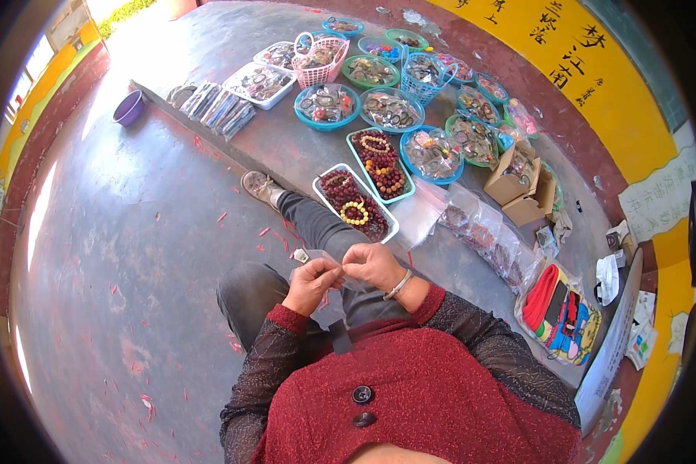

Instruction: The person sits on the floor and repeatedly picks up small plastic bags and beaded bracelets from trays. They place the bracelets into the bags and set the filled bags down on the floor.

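Observation:
In front of my lap, my left hand and my right hand meet with fingertips pinched together. Between and just beyond them shows a small clear plastic bag with a white label at its left end. My fingers cover most of it, and what it contains cannot be made out. A bracelet circles my right wrist. Past my hands stand a white tray of dark red bead bracelets with a yellow one on top, and a teal-rimmed tray of similar beads.
Several round basins and baskets of bagged items crowd the raised floor ahead. Flat clear bags, a long bagged strip and an open cardboard box lie rightward. A purple bucket stands far left, below the ledge.

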